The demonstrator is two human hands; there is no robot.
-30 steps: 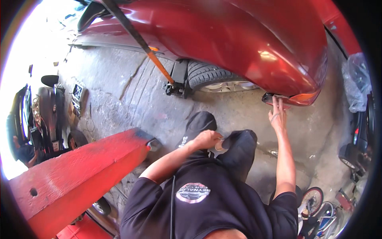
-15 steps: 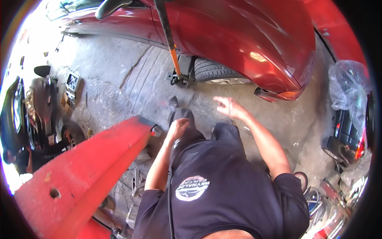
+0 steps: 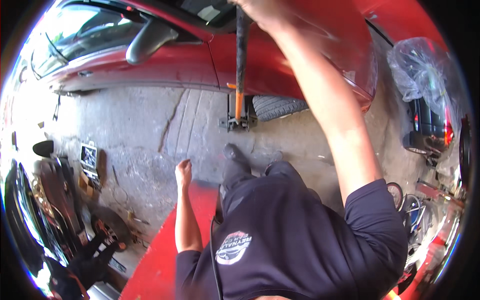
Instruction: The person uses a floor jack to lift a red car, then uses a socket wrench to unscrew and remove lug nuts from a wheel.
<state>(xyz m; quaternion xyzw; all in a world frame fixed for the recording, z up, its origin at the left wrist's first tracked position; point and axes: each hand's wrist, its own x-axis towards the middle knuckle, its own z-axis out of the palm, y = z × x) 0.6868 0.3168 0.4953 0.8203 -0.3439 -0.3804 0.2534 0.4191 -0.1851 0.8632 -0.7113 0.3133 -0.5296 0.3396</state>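
Observation:
My right arm reaches up and forward, and my right hand [image 3: 260,11] is at the top end of a floor jack's handle [image 3: 241,55], closed on it; the fingertips are partly cut off by the upper edge. The handle is black above and orange below. It runs down to the floor jack [image 3: 238,120], whose body goes under the side of a red car [image 3: 165,65], beside a front wheel [image 3: 277,106]. My left hand [image 3: 183,172] hangs in the air over the floor, its fingers curled in with nothing seen in them.
Near my left forearm slants a large red metal beam [image 3: 160,245]. Further left are a dark motorcycle or quad-like vehicle [image 3: 60,200], a tool case [image 3: 89,156] and a person in dark clothes [image 3: 90,265]. At the right, clear plastic sheeting [image 3: 420,65] hangs above a black object with red lights [image 3: 431,122].
My right hand has risen from over the floor to the top of the jack handle. My left hand has moved left. The view has shifted closer to the car and the jack.

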